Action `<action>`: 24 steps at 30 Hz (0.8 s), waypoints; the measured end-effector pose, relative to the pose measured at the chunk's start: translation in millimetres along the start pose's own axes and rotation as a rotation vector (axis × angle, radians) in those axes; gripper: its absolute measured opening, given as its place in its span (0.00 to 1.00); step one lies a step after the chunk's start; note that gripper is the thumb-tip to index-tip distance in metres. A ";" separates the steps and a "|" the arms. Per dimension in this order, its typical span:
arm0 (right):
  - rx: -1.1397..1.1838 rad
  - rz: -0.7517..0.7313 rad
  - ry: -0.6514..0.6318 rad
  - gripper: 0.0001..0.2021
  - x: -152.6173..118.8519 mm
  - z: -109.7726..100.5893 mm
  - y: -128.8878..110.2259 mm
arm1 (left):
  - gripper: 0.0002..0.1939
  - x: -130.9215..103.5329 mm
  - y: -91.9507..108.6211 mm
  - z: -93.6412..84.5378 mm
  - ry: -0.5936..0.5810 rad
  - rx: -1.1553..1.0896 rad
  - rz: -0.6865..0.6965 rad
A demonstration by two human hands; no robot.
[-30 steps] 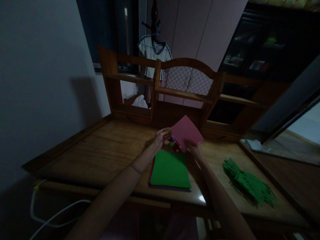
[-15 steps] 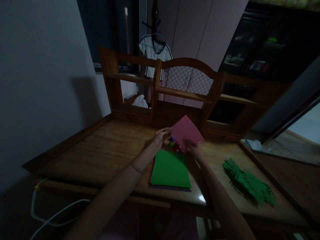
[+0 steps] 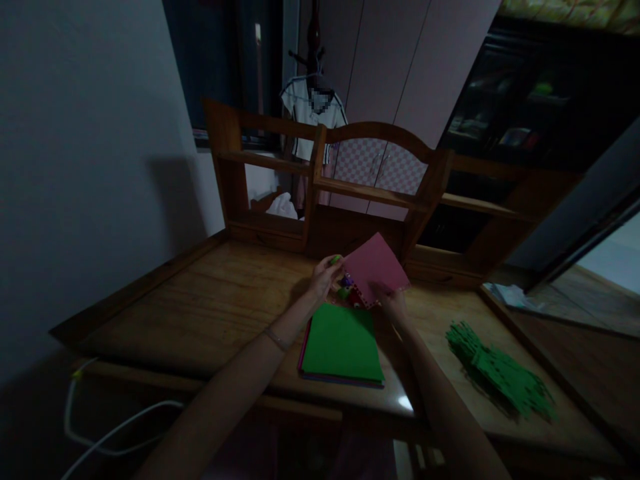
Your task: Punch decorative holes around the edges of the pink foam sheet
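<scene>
A pink sheet of paper (image 3: 379,268), with small cut-outs along its lower edges, is held tilted above the desk. My right hand (image 3: 393,300) is closed on its lower right part. At the sheet's left corner my left hand (image 3: 324,275) is closed around a small bright green thing (image 3: 335,259) that looks like a craft punch. Under and beside the sheet lie several small purple, green and red pieces (image 3: 350,292), partly hidden, that look like more punches. Nearer to me a stack of coloured paper (image 3: 343,343) lies with a green sheet on top.
A heap of green paper pieces with cut edges (image 3: 500,367) lies on the right of the wooden desk (image 3: 200,293). A wooden shelf unit (image 3: 370,187) rises along the desk's back. White cables (image 3: 120,423) hang at the front left. A shirt (image 3: 305,107) hangs behind.
My left hand has turned slightly, so more of the green thing shows. The pink sheet has shifted a little to the right. Both hands keep their hold.
</scene>
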State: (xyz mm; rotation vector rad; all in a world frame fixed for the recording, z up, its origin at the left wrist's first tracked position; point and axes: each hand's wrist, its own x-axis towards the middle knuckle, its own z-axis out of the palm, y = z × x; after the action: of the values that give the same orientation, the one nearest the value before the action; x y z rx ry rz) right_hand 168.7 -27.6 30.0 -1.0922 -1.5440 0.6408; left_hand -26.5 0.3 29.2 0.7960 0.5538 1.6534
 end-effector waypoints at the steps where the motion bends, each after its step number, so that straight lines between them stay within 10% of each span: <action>1: -0.010 0.003 -0.001 0.19 -0.2 -0.5 -1.0 | 0.19 0.2 1.3 -0.7 0.020 0.000 0.019; 24: 0.013 0.031 0.016 0.15 3.3 -1.7 6.5 | 0.11 6.6 9.1 -8.0 0.170 -0.026 -0.066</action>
State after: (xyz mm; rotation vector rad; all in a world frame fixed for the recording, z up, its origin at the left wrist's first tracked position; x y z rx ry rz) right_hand 172.4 -22.1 26.4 -1.1114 -1.5100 0.6606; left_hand -39.2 5.1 31.9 0.6153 0.6690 1.6733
